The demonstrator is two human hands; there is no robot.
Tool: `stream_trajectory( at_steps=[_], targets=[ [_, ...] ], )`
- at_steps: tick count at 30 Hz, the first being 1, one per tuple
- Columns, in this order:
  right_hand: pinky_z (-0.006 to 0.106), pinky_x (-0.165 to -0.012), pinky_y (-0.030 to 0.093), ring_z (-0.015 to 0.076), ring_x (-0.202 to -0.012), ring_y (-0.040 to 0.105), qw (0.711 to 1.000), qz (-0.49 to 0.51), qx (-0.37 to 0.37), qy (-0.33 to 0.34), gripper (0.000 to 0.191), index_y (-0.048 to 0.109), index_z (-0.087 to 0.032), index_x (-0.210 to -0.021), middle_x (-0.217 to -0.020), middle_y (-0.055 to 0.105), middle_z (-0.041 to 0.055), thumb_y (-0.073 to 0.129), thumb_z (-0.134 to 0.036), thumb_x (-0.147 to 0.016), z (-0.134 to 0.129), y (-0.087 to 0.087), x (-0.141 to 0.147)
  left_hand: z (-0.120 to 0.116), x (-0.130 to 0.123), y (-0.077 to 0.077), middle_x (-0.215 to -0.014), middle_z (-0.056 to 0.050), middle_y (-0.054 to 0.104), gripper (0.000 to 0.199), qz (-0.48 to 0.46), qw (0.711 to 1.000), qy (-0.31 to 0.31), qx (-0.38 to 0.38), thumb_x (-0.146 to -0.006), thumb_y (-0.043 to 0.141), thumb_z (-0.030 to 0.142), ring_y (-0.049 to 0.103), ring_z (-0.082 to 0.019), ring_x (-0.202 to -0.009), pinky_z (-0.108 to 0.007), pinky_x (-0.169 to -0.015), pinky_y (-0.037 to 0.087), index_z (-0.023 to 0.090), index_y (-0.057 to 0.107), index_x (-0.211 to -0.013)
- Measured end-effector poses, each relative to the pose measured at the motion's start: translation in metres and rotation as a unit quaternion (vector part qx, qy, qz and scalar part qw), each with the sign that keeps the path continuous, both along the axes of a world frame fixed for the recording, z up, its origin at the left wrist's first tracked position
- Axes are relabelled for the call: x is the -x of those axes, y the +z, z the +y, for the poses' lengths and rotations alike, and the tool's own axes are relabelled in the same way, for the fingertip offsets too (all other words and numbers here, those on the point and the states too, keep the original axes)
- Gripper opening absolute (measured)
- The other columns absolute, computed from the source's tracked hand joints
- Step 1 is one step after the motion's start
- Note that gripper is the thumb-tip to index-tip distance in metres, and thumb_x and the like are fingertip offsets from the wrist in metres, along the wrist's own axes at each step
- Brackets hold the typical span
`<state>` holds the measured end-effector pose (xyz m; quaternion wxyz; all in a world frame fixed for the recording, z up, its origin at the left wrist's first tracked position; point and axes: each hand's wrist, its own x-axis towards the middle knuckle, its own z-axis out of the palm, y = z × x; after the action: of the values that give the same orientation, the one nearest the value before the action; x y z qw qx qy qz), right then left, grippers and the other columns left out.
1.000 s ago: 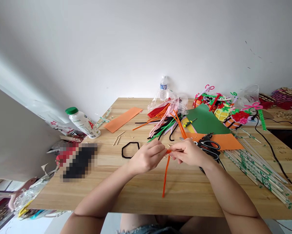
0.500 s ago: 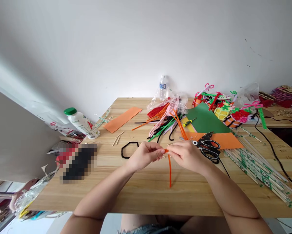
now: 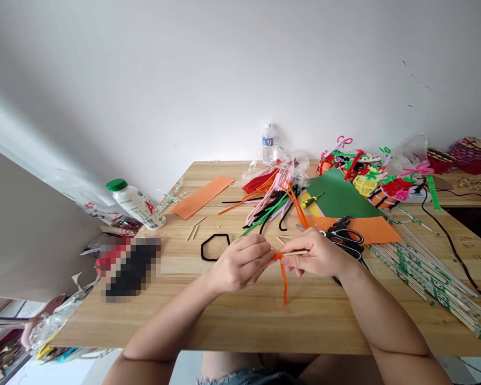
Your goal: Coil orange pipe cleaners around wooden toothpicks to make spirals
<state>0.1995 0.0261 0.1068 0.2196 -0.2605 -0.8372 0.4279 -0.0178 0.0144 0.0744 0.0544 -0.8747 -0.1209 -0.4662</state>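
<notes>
My left hand [image 3: 244, 261] pinches an orange stem [image 3: 285, 286], my right hand [image 3: 318, 254] a stick [image 3: 299, 252], newly visible; a far bag [image 3: 302, 167] partly holds red stems [image 3: 258, 183].

On the white bottle [image 3: 138, 206] with the green cap, at the left of the table [image 3: 208, 315], a large red letter A [image 3: 149, 207] can be read; the smaller print around it is too fine to make out. The blue label [image 3: 267, 141] on the clear bottle [image 3: 267, 155] at the far side carries white lettering, illegible here. Green print with white round marks runs along the wrapped sticks [image 3: 428, 286] at the right. Beyond them, dark marks [image 3: 465, 246] on the wood may be handwriting, though no word is readable.
</notes>
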Motion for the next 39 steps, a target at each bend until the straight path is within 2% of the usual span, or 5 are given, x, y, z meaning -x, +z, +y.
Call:
stream_trajectory(
  at_steps=[5, 11, 13, 27, 39],
  targets=[
    [0.020, -0.049, 0.038, 0.0089, -0.049, 0.051, 0.981, 0.015, -0.185, -0.050, 0.026, 0.067, -0.014, -0.075, -0.054, 0.058, -0.0006, 0.051, -0.023, -0.094, -0.007, 0.003, 0.004, -0.004, -0.004, 0.000, -0.085, -0.009, 0.066, 0.010, -0.089, 0.966, -0.037, 0.238, -0.088, 0.058, 0.017, 0.060, -0.016, -0.079, -0.033, -0.069, 0.052, 0.015, 0.063, -0.097],
    [0.026, -0.055, 0.037, 0.0134, -0.057, 0.051, 0.893, -0.024, -0.435, -0.113, 0.026, 0.064, -0.016, -0.074, -0.062, 0.059, 0.0033, 0.046, -0.009, -0.091, -0.011, -0.008, 0.012, -0.006, -0.011, 0.002, -0.054, -0.001, 0.055, 0.049, -0.174, 0.566, -0.140, 0.793, -0.073, 0.069, 0.059, 0.047, -0.008, -0.044, -0.018, -0.039, 0.028, 0.012, 0.057, -0.069],
    [0.026, -0.055, 0.037, 0.0139, -0.057, 0.051, 0.873, -0.046, -0.473, -0.112, 0.027, 0.063, -0.016, -0.074, -0.062, 0.059, 0.0033, 0.044, -0.008, -0.091, -0.009, -0.011, 0.014, -0.005, -0.011, 0.002, -0.049, 0.001, 0.051, 0.046, -0.197, 0.517, -0.118, 0.825, -0.066, 0.076, 0.053, 0.043, -0.006, -0.041, -0.017, -0.038, 0.022, 0.012, 0.057, -0.064],
    [0.023, -0.054, 0.038, 0.0108, -0.054, 0.049, 0.945, 0.022, -0.324, -0.036, 0.022, 0.067, -0.014, -0.078, -0.061, 0.061, 0.0021, 0.049, -0.013, -0.092, -0.008, -0.004, 0.008, -0.004, -0.002, 0.004, -0.075, -0.009, 0.065, 0.012, -0.028, 0.965, -0.053, 0.254, -0.089, 0.055, 0.014, 0.056, -0.015, -0.069, -0.029, -0.063, 0.047, 0.014, 0.066, -0.089],
    [0.020, -0.049, 0.041, 0.0104, -0.054, 0.056, 0.994, 0.091, 0.018, -0.052, 0.030, 0.062, -0.014, -0.069, -0.059, 0.060, 0.0014, 0.060, -0.036, -0.089, -0.002, -0.009, 0.016, 0.008, 0.004, -0.014, -0.086, -0.011, 0.066, 0.025, -0.017, 0.990, 0.086, -0.108, -0.084, 0.054, 0.008, 0.062, -0.022, -0.083, -0.035, -0.064, 0.054, 0.010, 0.059, -0.108]
  ],
)
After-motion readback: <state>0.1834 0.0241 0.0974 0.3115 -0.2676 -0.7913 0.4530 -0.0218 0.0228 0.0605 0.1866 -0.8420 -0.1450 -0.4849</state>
